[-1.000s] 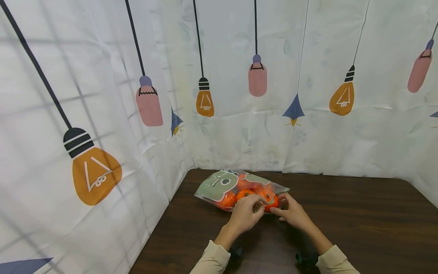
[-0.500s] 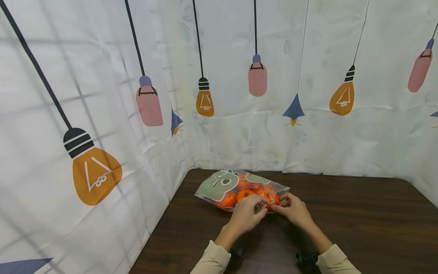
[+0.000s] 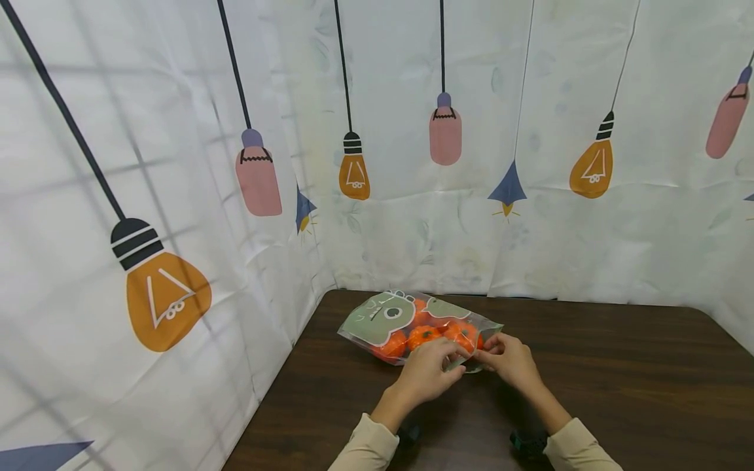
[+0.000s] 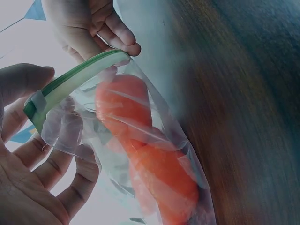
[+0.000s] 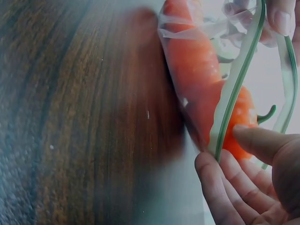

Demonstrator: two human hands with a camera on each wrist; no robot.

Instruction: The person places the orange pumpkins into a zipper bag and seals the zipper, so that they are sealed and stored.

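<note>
A clear zip bag [image 3: 377, 318] with a green cartoon print lies on the table, full of orange-red bell peppers [image 3: 423, 336]. Its mouth faces the hands, and the two green zip strips [image 5: 239, 77] stand apart in the right wrist view. My left hand [image 3: 428, 373] holds the mouth's left side, thumb close to the pale slider [image 4: 38, 100]. My right hand [image 3: 511, 362] grips the other end of the mouth; its thumb [image 5: 255, 139] lies between the strips, over a pepper with a curved green stem [image 5: 267, 115], with the fingers outside.
The dark brown wooden table [image 3: 618, 373] extends to the right of the bag. A white cloth [image 3: 400, 235] printed with hanging lamps stands behind the table and along its left side. Dark wrist straps [image 3: 527, 443] show beneath the forearms.
The right fingers have drawn together at the bag's mouth, where they were spread round a pepper. The mouth's near edge now shows lower between the hands. Both hands shifted slightly right.
</note>
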